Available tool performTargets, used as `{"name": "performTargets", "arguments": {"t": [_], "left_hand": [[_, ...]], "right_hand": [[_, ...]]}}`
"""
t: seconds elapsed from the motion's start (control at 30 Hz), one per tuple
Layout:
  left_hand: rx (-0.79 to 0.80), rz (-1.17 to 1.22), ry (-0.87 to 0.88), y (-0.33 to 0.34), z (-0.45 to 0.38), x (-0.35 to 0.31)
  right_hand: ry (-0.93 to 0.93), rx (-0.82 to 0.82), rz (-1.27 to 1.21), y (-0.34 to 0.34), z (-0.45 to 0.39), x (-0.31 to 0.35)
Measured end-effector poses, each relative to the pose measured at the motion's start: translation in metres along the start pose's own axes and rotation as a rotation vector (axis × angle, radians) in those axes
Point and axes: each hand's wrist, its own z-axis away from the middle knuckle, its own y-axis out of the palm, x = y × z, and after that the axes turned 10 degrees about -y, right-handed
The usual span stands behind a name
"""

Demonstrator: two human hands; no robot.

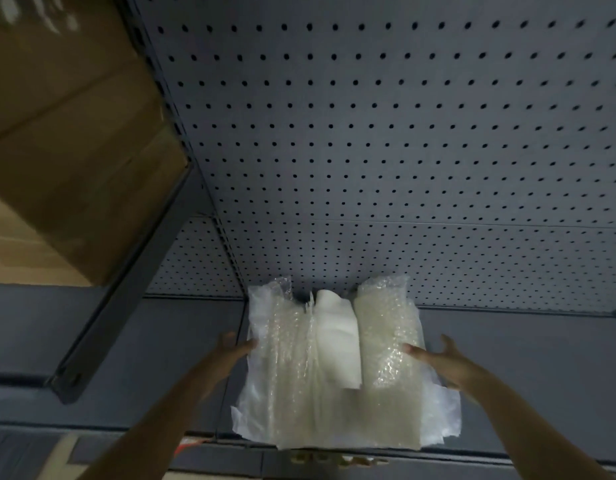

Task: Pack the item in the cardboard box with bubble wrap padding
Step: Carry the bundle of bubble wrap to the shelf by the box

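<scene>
Bubble wrap (334,368) on shelf (524,358), pegboard (403,133) behind

Plastic, metal and cardboard on a shelf

Glossy clear bubble wrap (337,368) around smooth matt white foam sheet (337,344); matt grey perforated metal back panel (386,133); dull brown cardboard box (67,140), far left.

A grey metal shelf (143,348) carries it all, backed by a perforated panel (368,133). Lying flat on it, a stack of bubble wrap sheets (299,386), with a white foam sheet (337,341) draped on top.
</scene>
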Motion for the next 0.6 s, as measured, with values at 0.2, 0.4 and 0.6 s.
{"name": "performTargets", "arguments": {"t": [0.2,0.4,0.6], "left_hand": [[0.197,0.151,-0.056,0.007,-0.014,0.011],[0.270,0.190,-0.067,0.018,-0.010,0.001],[0.302,0.154,-0.066,0.023,-0.004,-0.002]], "right_hand": [[0.041,0.058,-0.066,0.005,-0.011,-0.013],[-0.005,0.142,-0.073,0.007,-0.023,-0.013],[0.029,0.178,-0.142,0.005,-0.024,-0.011]]}}
